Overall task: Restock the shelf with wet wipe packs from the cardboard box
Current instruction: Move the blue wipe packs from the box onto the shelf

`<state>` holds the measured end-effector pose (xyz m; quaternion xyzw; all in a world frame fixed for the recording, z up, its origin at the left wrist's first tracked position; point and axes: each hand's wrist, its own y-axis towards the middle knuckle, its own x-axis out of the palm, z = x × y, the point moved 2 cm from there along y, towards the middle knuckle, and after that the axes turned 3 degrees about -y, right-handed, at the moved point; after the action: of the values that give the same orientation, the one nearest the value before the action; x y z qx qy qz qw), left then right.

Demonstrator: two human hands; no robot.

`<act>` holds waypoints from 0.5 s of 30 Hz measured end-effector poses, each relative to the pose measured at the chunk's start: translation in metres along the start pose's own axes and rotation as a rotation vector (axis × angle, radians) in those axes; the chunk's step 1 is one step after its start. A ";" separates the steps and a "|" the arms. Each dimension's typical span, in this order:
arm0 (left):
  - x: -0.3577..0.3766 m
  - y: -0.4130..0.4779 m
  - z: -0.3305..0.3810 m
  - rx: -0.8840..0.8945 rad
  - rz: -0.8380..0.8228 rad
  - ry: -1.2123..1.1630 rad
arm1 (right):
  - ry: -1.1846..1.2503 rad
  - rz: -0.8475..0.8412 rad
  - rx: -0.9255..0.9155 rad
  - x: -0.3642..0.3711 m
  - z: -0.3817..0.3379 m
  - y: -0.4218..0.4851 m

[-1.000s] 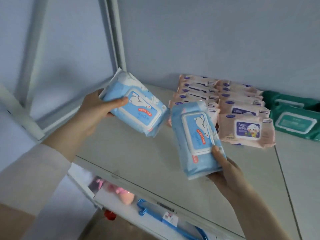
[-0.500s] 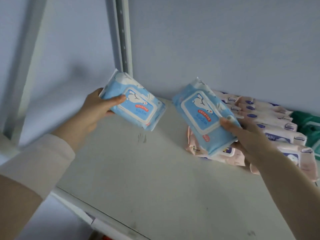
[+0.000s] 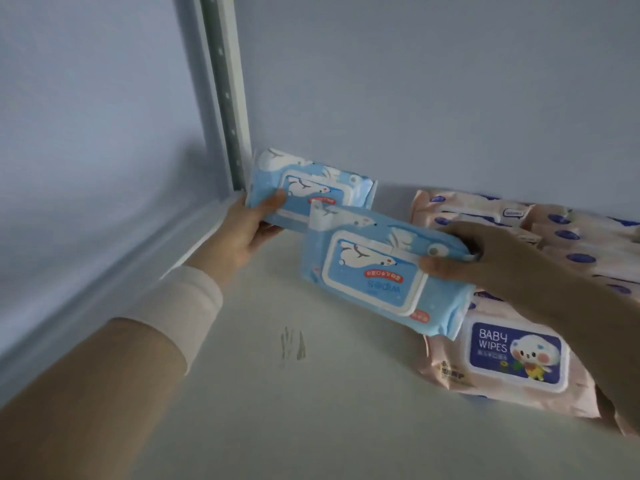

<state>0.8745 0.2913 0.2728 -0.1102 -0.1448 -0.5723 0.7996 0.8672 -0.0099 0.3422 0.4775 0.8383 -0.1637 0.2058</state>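
above pale shelf (image 3: 311, 403), left fingers (image 3: 273, 202) pinch rear blue pack (image 3: 322, 187), right fingers (image 3: 440, 266) pinch front blue pack (image 3: 367, 275).

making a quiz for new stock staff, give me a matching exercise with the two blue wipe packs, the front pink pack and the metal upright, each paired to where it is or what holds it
Things
1. far blue pack
2. near blue pack
3. front pink pack
4. metal upright

Places
A. lying on the shelf
B. gripped by the right hand
C. standing in the back left corner
D. gripped by the left hand

Pairs: 1-D, 2-B, 3-A, 4-C
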 end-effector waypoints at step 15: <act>0.025 0.103 -0.058 -0.177 -0.289 0.137 | -0.034 0.031 0.059 0.021 0.013 0.084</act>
<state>0.9854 0.2823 0.2262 -0.1190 -0.0536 -0.6977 0.7044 0.9335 0.0403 0.3139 0.4936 0.8220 -0.1932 0.2083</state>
